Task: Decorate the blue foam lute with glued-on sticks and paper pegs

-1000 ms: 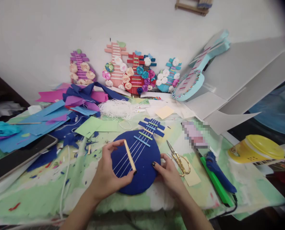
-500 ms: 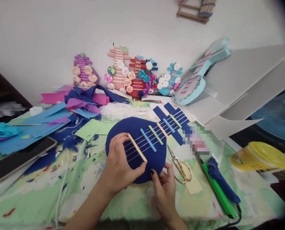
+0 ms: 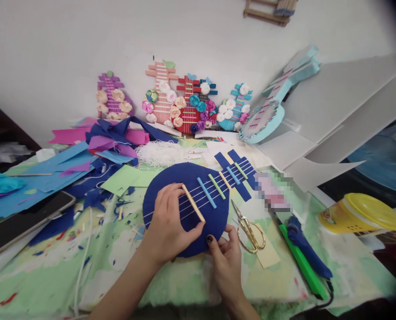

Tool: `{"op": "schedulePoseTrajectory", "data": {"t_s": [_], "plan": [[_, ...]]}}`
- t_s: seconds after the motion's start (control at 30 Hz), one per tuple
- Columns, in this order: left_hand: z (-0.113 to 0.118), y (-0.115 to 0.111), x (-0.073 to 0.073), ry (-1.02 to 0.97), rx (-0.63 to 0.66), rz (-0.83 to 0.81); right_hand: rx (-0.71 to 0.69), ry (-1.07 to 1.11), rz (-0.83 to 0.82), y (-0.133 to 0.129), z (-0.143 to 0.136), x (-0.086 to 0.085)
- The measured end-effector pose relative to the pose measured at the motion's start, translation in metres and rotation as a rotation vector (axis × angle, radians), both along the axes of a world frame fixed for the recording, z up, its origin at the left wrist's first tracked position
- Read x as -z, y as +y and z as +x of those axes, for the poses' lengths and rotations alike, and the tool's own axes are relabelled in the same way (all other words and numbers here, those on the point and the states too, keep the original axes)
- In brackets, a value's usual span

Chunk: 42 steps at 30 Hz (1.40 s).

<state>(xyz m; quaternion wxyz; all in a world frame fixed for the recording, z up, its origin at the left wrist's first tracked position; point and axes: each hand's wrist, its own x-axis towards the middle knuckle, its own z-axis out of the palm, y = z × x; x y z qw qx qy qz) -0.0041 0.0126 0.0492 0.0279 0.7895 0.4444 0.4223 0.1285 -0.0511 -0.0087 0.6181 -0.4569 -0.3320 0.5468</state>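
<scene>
A dark blue lute-shaped craft piece (image 3: 171, 178) with white strings and coloured cross strips lies tilted over the table. My left hand (image 3: 168, 222) pinches a pale yellow strip (image 3: 193, 203) between thumb and fingers, one end at each, across the strings on the round body. At the lower right rim of the body, my right hand (image 3: 226, 260) holds the edge, thumb on top and fingers partly hidden beneath. Gold-handled scissors (image 3: 249, 231) lie just right of the body, partly over a pale yellow paper piece (image 3: 267, 253).
A glue gun (image 3: 307, 249) rests on a green box cutter (image 3: 301, 260) at the right, near a yellow tub (image 3: 358, 215). A phone (image 3: 28, 222) and coloured paper scraps (image 3: 65, 178) cover the left. Small decorated lutes (image 3: 188, 106) lean on the wall.
The view has shifted slightly. The blue lute has turned a little, its neck now lower. The yellow strip, still in my left hand, stands slightly steeper.
</scene>
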Motion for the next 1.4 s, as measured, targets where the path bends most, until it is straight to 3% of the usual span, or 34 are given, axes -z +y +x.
{"op": "schedulePoseTrajectory", "data": {"t_s": [0.23, 0.53, 1.4], "plan": [[0.014, 0.012, -0.007, 0.093, 0.034, 0.036, 0.049, 0.099, 0.056, 0.01, 0.004, 0.005], [0.026, 0.017, -0.014, 0.187, 0.039, 0.085, 0.221, 0.13, 0.097, 0.014, 0.003, 0.004], [0.018, 0.03, -0.014, 0.246, 0.028, 0.064, 0.231, 0.156, 0.081, 0.024, -0.007, 0.006]]}}
